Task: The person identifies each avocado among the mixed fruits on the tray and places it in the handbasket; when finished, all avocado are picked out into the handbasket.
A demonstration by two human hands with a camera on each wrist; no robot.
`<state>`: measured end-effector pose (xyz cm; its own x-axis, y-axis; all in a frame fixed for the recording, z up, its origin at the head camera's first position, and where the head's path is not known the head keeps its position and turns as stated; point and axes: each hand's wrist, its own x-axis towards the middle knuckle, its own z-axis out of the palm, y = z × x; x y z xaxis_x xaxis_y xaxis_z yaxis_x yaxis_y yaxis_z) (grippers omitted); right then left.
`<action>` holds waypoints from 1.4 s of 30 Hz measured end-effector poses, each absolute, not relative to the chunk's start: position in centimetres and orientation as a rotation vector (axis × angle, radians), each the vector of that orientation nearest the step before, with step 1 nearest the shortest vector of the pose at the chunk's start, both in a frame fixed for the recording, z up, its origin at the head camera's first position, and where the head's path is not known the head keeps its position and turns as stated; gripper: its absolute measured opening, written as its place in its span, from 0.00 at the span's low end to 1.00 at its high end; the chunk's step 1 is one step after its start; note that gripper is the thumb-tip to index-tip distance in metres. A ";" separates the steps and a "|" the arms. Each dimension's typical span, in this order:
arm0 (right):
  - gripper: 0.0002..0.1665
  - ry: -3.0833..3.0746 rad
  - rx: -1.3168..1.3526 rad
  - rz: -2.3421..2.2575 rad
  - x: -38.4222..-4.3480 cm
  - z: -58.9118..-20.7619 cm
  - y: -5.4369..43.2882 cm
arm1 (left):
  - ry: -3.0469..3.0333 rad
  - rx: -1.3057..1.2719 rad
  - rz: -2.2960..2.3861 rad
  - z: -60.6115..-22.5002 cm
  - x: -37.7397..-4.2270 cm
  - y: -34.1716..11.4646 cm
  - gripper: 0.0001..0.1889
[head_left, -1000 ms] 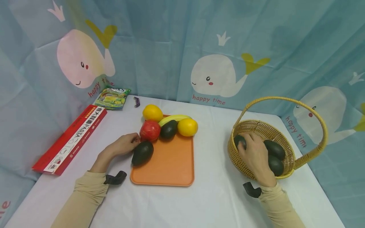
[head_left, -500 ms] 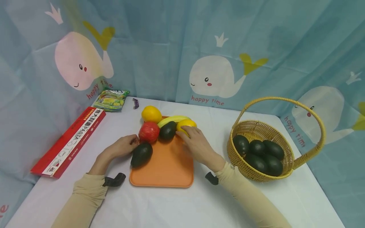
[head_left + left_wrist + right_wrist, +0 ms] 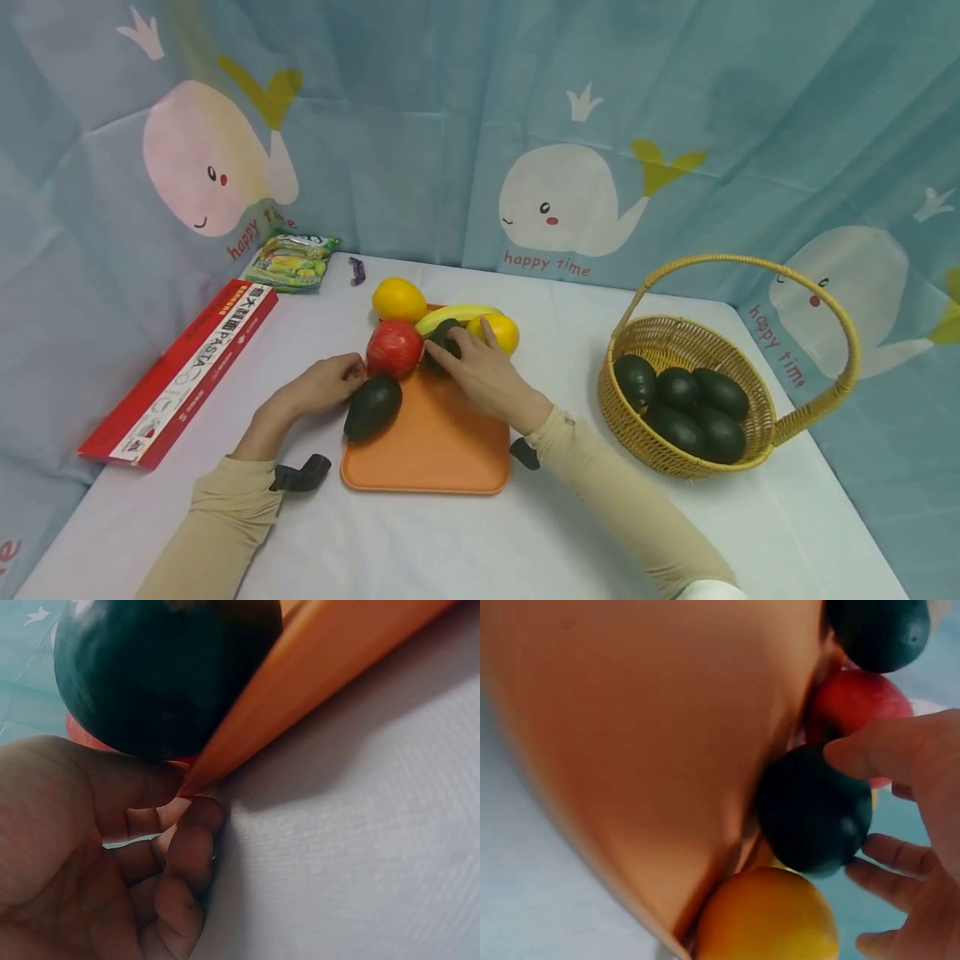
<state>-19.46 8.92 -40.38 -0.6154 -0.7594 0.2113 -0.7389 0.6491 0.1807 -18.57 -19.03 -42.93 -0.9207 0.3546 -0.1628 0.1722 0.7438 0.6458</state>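
Observation:
My left hand (image 3: pixel 326 385) pinches the left edge of an orange tray (image 3: pixel 435 450) between thumb and fingertips; the left wrist view shows the tray's rim caught there. Beside that hand lies a dark green avocado (image 3: pixel 372 407) on the tray. Over the tray's far part, my right hand (image 3: pixel 491 375) has thumb and fingertips on opposite sides of a second avocado (image 3: pixel 814 810), partly covered by the hand in the head view. Around it sit a red pomegranate-like fruit (image 3: pixel 394 348), a yellow lemon (image 3: pixel 504 332), another lemon (image 3: pixel 399 300) and a banana (image 3: pixel 457 315).
A wicker basket (image 3: pixel 618 417) with a tall arched handle stands on the right, holding several avocados. At the left lie a red pasta box (image 3: pixel 180 375), a green snack bag (image 3: pixel 292 262) and a small purple-wrapped candy (image 3: pixel 357 271). A blue curtain (image 3: pixel 420 167) hangs behind the table.
My right hand has left an avocado in the basket and come left over the tray, passing the right lemon to reach the avocado. The left hand stays at the tray's edge.

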 end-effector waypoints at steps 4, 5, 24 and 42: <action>0.33 -2.608 1.223 -0.060 -19.4 -40.3 9.0 | 2.675 0.423 0.953 -42.9 -18.6 -19.0 0.05; 0.32 -2.617 1.233 -0.048 -19.4 -40.3 9.1 | 2.673 0.419 0.954 -42.9 -18.6 -19.0 0.05; 0.28 -2.678 1.376 0.153 -14.6 -41.2 12.6 | 2.681 0.407 0.957 -43.2 -18.8 -19.0 0.04; 0.31 -2.665 0.369 0.399 -10.8 -34.1 29.1 | 2.697 0.418 0.961 -43.0 -18.5 -18.9 0.05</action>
<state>-10.76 29.06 -34.13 -0.8773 -0.1939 0.4391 -0.3139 0.9238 -0.2193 -18.46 -18.87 -42.97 -0.9282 0.3468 -0.1348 0.1835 0.7417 0.6451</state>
